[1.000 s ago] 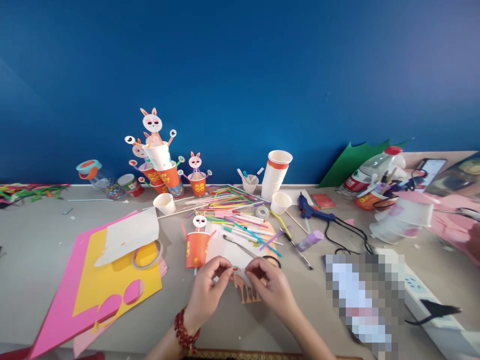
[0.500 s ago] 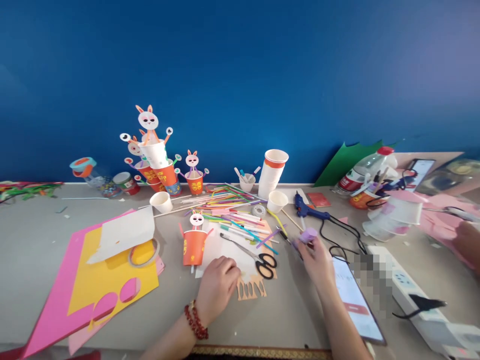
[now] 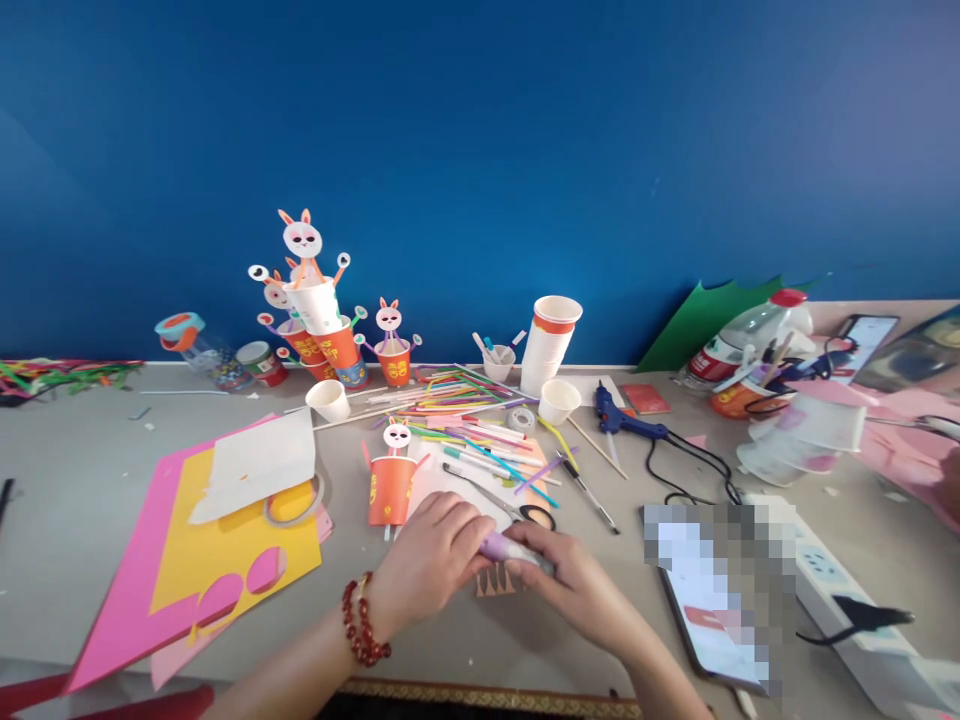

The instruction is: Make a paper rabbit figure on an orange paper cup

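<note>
A small tube with a purple end and a pale, clear-looking body (image 3: 501, 547) lies level between my two hands. My left hand (image 3: 435, 550), with red beads at the wrist, is closed round its purple end. On the pale end, my right hand (image 3: 570, 580) grips with thumb and fingers. Scissors with black handles (image 3: 536, 516) lie just behind the hands, partly hidden. A strip of orange paper cutouts (image 3: 495, 582) shows below the tube. Beside my left hand stands an orange paper cup (image 3: 388, 490) with a rabbit face and straw arms.
Coloured straws and pens (image 3: 465, 400) lie behind. At left are pink and yellow sheets (image 3: 225, 530) with a tape roll (image 3: 319, 495). A blue glue gun (image 3: 626, 420), phone (image 3: 709, 610) and power strip (image 3: 817, 570) lie right. Another person's hand (image 3: 949, 485) is far right.
My right hand has brought the purple-ended tube leftward from beside the black pen to the middle. My left hand has closed on its purple end.
</note>
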A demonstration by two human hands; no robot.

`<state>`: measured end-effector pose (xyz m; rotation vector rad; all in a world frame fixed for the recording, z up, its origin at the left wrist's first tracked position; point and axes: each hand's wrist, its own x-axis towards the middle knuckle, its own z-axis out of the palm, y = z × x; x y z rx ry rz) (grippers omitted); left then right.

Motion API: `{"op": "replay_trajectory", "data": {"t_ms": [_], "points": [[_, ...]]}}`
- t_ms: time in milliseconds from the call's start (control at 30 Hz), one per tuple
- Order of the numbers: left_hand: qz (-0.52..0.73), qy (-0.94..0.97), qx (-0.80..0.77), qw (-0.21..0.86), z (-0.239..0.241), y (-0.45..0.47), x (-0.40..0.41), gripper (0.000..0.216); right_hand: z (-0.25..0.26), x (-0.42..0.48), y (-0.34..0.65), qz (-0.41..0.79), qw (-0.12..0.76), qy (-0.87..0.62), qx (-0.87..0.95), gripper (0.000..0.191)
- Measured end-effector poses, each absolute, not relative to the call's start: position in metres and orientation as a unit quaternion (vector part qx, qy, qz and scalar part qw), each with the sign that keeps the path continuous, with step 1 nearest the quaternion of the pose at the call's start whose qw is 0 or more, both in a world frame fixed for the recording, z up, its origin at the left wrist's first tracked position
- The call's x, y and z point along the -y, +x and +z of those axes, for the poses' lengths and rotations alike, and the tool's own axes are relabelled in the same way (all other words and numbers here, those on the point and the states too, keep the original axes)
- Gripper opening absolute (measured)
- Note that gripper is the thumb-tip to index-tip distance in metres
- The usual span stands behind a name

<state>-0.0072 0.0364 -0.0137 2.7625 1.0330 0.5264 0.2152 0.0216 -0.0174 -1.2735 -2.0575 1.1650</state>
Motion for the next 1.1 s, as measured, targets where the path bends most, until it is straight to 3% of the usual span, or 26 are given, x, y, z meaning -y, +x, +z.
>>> {"op": "replay_trajectory", "data": {"t_ms": [167, 267, 367, 433, 667, 933, 1100], "points": [[0.136, 0.941, -0.294, 0.097, -0.012, -0.013, -0.04, 0.026, -0.01, -0.021, 0.212, 0.352, 0.168, -0.441, 0.809, 0.025], [0.133, 0.928, -0.299, 0.177, -0.011, -0.029, -0.036, 0.028, -0.009, -0.017, 0.224, 0.264, 0.128, -0.435, 0.852, 0.028], [0.105, 0.882, -0.372, 0.271, -0.001, -0.05, -0.038, 0.032, -0.008, -0.019, 0.251, 0.21, 0.175, -0.479, 0.834, 0.03], [0.082, 0.873, -0.416, 0.24, 0.006, -0.056, -0.045, 0.027, -0.008, -0.023, 0.267, 0.209, 0.237, -0.544, 0.777, 0.03], [-0.028, 0.926, -0.377, -0.005, -0.017, -0.01, -0.089, 0.017, -0.031, -0.029, 0.234, 0.421, 0.412, -0.513, 0.625, 0.022], [-0.004, 0.928, -0.372, -0.028, -0.032, 0.005, -0.09, 0.032, -0.052, -0.011, 0.235, 0.537, 0.496, -0.5, 0.463, 0.031], [0.006, 0.942, -0.328, 0.077, -0.037, 0.012, -0.058, 0.009, -0.054, -0.006, 0.241, 0.571, 0.501, -0.476, 0.443, 0.027]]}}
